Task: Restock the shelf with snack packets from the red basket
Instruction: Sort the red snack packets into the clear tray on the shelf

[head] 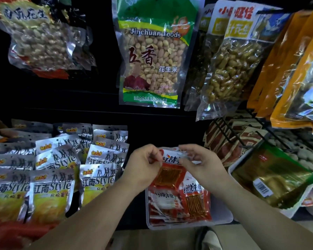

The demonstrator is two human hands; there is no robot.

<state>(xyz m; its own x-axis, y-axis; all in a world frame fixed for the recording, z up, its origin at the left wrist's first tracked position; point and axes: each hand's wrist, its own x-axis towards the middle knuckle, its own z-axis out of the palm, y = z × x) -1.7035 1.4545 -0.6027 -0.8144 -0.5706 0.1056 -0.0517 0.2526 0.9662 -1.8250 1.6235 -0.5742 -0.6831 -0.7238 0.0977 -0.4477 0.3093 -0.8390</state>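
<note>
The shelf (101, 105) is black, its back panel (105, 69) dark and unlit. At right a black wire rack (231, 131) slopes down toward the front. Glare glints on the clear film of hung bags (224, 69). Below, a strip of pale beige floor (152, 239) shows.

A shop was indicated: sealed peanut bags (152, 56) were hung from wire pegs (231, 134) on dark shelving (152, 121), identical silver-and-yellow snack packets (51, 186) were ranked in rows below, and a barcode label (262, 190) was seen on a green-gold pack (282, 170).
</note>
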